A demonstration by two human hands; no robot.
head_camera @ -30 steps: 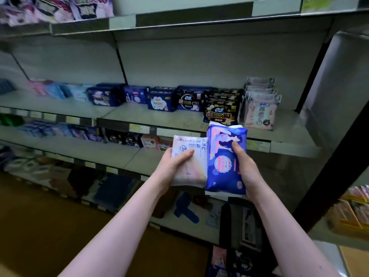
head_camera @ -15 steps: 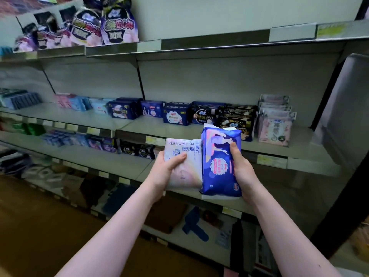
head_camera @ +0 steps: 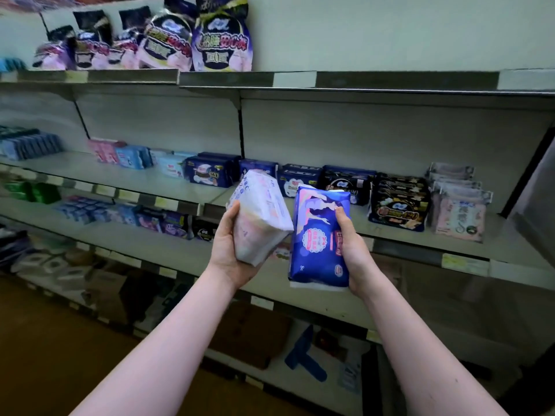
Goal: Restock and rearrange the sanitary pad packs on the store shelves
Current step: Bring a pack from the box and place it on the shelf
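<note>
You are gripping one pack in each of your hands. Your left hand [head_camera: 231,250] is cupping the white pack [head_camera: 261,217] from below, with the thumb lying along its near side and the fingers curling under it. That pack is tilting, its top leaning away toward the shelving. Your right hand [head_camera: 354,253] is wrapping around the right edge of the blue pack [head_camera: 318,238] and holding it upright, with the thumb pressing on its front. The white pack's lower corner is sitting just beside the blue pack's upper edge; whether they are touching, you cannot tell from here.

Both packs are hanging in the air in front of the middle shelf [head_camera: 156,183], and neither is resting on it. Behind them the dark blue packs [head_camera: 207,174] are standing in a row, the black packs [head_camera: 396,205] are sitting to the right, and the pale pink packs [head_camera: 459,211] are standing at the far end.

The white pack looks like the likelier one to go wrong. You are carrying it low and tilted in a smooth wrapper, so loosening your palm would probably let it slide out. With both hands full, pushing either pack in could also knock over the standing row. A soft pack stood near the shelf lip may well topple forward.
</note>
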